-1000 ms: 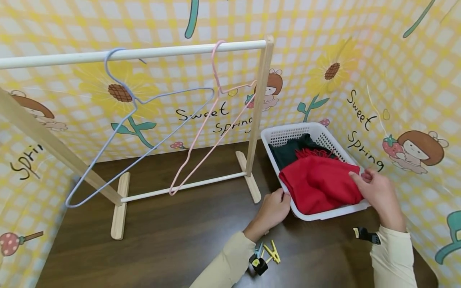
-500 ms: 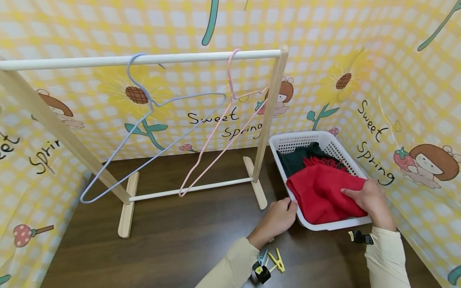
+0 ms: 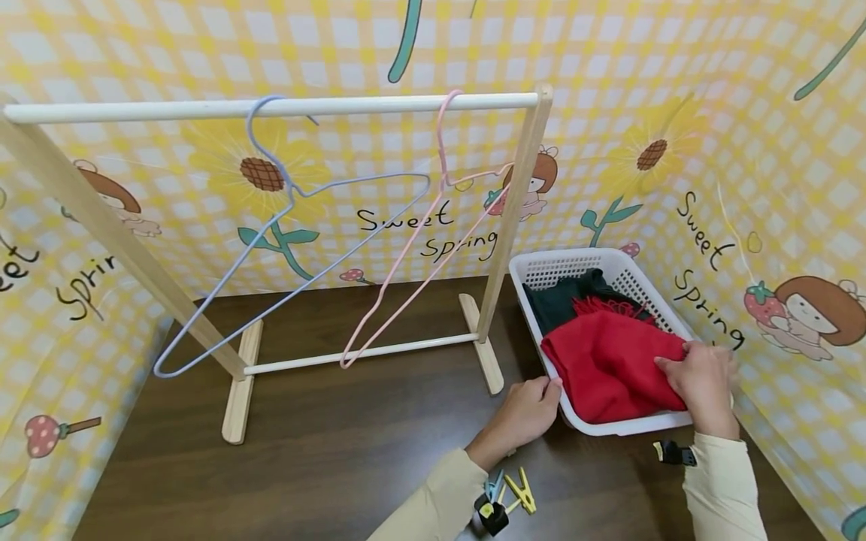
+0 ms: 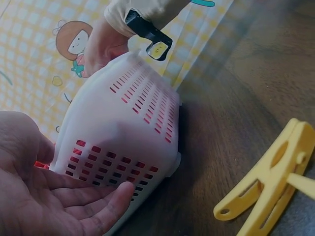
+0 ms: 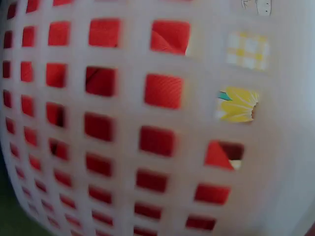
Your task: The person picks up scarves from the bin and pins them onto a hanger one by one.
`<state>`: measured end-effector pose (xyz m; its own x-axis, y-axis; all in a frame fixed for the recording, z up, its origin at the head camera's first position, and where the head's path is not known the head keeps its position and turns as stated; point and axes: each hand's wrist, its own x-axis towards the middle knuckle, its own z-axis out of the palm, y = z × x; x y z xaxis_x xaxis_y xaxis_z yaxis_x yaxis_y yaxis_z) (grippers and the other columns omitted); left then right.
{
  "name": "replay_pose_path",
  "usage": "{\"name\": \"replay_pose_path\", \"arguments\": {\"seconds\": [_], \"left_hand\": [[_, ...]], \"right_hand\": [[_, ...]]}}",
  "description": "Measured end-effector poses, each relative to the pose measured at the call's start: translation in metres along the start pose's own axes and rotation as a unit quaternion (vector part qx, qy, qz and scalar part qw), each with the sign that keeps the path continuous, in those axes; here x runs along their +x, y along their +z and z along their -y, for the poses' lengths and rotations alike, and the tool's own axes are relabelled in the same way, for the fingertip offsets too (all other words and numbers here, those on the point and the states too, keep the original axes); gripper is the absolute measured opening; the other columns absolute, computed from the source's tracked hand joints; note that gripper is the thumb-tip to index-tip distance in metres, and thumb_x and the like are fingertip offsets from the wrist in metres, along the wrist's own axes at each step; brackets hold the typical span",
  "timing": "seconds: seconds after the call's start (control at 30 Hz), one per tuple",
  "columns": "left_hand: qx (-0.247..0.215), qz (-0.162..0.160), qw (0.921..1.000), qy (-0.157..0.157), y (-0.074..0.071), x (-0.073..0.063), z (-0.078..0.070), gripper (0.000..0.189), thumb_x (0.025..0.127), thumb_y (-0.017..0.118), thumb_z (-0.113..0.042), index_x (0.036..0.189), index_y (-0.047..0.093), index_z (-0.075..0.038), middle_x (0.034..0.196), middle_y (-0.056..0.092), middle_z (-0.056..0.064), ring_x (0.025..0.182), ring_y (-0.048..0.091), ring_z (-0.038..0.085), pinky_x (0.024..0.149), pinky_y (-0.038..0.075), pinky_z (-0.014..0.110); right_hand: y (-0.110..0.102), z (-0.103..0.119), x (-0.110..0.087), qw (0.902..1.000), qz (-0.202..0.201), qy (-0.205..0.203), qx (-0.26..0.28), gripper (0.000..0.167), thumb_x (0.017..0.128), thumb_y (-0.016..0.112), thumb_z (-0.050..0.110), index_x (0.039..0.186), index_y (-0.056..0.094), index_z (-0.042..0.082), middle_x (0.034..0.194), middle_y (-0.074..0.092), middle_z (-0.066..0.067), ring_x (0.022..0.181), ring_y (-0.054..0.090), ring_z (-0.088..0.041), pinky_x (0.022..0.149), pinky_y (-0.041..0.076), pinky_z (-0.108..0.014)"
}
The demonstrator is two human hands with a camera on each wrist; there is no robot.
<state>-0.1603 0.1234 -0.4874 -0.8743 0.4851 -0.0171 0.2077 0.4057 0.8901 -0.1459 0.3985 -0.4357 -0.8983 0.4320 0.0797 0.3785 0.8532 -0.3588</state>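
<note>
Shifted farther over the red cloth (image 3: 602, 364), the right hand (image 3: 700, 383) lays its thumb there (whether gripping, I can't tell); the cloth lies between it and the left hand (image 3: 529, 412), pinching the white basket (image 3: 625, 427).

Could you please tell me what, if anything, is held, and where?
The white basket: the left hand grips its left rim, the right hand its right rim, touching the red cloth.

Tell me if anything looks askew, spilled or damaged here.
Nothing looks spilled or damaged; the red cloth lies in the white basket. One minor oddity: the yellow clothespin and light-blue clothespin lie loose on the brown tabletop, apart from both basket and garment rack.
</note>
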Motion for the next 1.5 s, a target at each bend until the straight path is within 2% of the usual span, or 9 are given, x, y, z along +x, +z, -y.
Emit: {"name": "replay_pose_path", "arguments": {"seconds": [0.27,0.43,0.57,0.7,0.87,1.03,1.2,1.3,1.5], "left_hand": [[0.008,0.004,1.0000,0.003,-0.001,-0.001,0.000,0.046,0.109,0.042,-0.042,0.070,0.048,-0.017,0.060,0.044,-0.004,0.053,0.040,0.009,0.050,0.035,0.023],[0.015,0.008,0.9998,0.007,-0.001,-0.001,0.000,0.046,0.109,0.042,-0.041,0.071,0.048,-0.016,0.061,0.043,-0.004,0.054,0.041,0.009,0.051,0.035,0.022],[0.019,0.008,0.9997,0.014,0.001,-0.001,0.001,0.045,0.109,0.042,-0.040,0.072,0.049,-0.016,0.061,0.043,-0.004,0.055,0.041,0.009,0.052,0.036,0.022],[0.019,0.008,0.9997,0.013,0.003,-0.001,0.002,0.044,0.109,0.042,-0.040,0.072,0.050,-0.017,0.061,0.043,-0.004,0.056,0.041,0.008,0.053,0.036,0.021],[0.015,0.008,0.9998,0.013,0.004,-0.001,0.004,0.046,0.109,0.041,-0.040,0.071,0.048,-0.016,0.061,0.042,-0.004,0.054,0.039,0.008,0.050,0.033,0.021],[0.011,0.012,0.9998,0.008,0.004,-0.002,0.005,0.046,0.110,0.040,-0.041,0.071,0.047,-0.016,0.060,0.041,-0.003,0.053,0.038,0.009,0.050,0.033,0.022],[0.008,0.020,0.9997,-0.008,0.003,-0.006,0.003,0.046,0.109,0.040,-0.043,0.072,0.048,-0.017,0.061,0.042,-0.003,0.053,0.039,0.010,0.050,0.033,0.023],[0.007,0.021,0.9997,-0.014,0.003,-0.007,0.002,0.046,0.109,0.040,-0.043,0.072,0.049,-0.017,0.061,0.042,-0.003,0.053,0.039,0.010,0.051,0.033,0.023],[0.007,0.017,0.9998,-0.012,0.003,-0.007,0.002,0.047,0.109,0.040,-0.043,0.071,0.048,-0.017,0.061,0.042,-0.003,0.053,0.039,0.010,0.052,0.033,0.022]], "right_hand": [[0.009,0.008,0.000,0.9956,-0.038,-0.067,0.053,0.026,0.082,0.078,0.015,0.083,0.069,-0.009,0.130,0.053,-0.040,0.116,0.045,-0.066,0.086,0.031,-0.078],[0.010,0.007,-0.001,0.9902,-0.074,-0.103,0.057,0.023,0.080,0.081,0.012,0.078,0.064,-0.003,0.093,0.066,-0.032,0.086,0.060,-0.048,0.071,0.046,-0.051],[0.010,0.006,-0.005,0.9931,-0.076,-0.037,0.082,0.025,0.084,0.076,0.010,0.088,0.058,-0.007,0.085,0.062,-0.030,0.079,0.055,-0.043,0.064,0.039,-0.041],[0.008,0.006,-0.005,0.9903,-0.066,0.039,0.115,0.034,0.088,0.073,0.012,0.099,0.047,-0.006,0.098,0.058,-0.034,0.091,0.052,-0.049,0.072,0.042,-0.049],[0.006,0.006,0.000,0.9899,-0.015,0.070,0.122,0.056,0.089,0.074,0.019,0.123,0.042,-0.012,0.114,0.057,-0.038,0.104,0.051,-0.055,0.084,0.044,-0.058],[0.005,0.002,0.006,0.9967,0.065,-0.006,0.047,0.041,0.089,0.073,0.023,0.101,0.062,-0.015,0.092,0.062,-0.033,0.081,0.053,-0.039,0.064,0.041,-0.037],[0.002,-0.002,0.006,0.9875,0.141,0.004,0.069,0.040,0.088,0.074,0.024,0.098,0.059,-0.011,0.092,0.059,-0.027,0.085,0.052,-0.034,0.065,0.040,-0.032],[-0.002,-0.003,0.005,0.9791,0.181,0.026,0.090,0.057,0.089,0.075,0.030,0.113,0.049,-0.015,0.104,0.055,-0.030,0.091,0.052,-0.036,0.067,0.044,-0.031],[-0.008,-0.003,0.003,0.9681,0.215,0.037,0.124,0.068,0.087,0.078,0.037,0.116,0.042,-0.014,0.106,0.051,-0.025,0.095,0.051,-0.034,0.069,0.045,-0.031]]}}
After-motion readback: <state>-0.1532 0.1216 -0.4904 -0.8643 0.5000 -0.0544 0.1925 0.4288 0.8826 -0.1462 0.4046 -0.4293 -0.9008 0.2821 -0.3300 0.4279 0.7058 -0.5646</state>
